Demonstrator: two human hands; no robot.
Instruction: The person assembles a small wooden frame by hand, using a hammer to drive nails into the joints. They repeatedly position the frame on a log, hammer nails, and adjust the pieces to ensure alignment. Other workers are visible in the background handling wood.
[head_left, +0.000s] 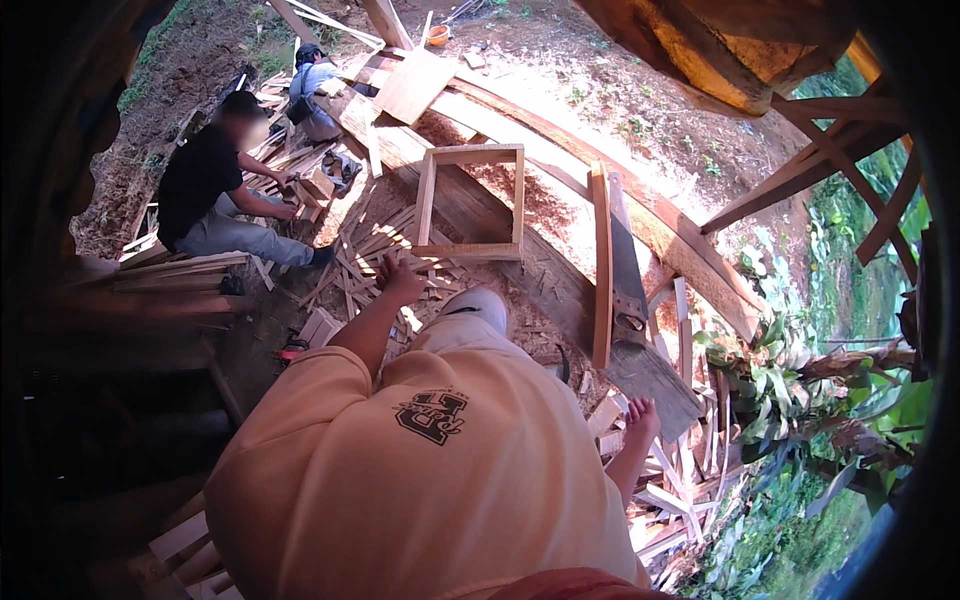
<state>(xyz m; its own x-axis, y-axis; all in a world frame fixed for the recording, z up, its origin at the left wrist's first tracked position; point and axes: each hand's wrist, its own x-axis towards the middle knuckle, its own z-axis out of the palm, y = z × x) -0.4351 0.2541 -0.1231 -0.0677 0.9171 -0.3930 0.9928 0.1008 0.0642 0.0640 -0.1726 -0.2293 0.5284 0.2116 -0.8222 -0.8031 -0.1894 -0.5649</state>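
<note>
My left hand [402,281] is held out with its fingers apart and nothing in it. Just beyond it, a rectangular wooden frame [468,251] rests on a wide weathered plank [560,290]. My right hand [642,418] hangs low beside the plank's near end, fingers loosely extended and holding nothing. Further along the same plank are a narrow wooden board [602,265] and a handsaw [625,260], side by side. The saw's handle points toward me. Whether my left fingertips touch the frame's near corner is unclear; they look slightly apart from it.
At the left sits a co-worker [205,185] in dark clothing, hands on small wood pieces. Another person [312,90] is farther back. Offcuts and strips [375,245] litter the ground. A long beam [690,260] runs along the right, with plants [790,390] beyond.
</note>
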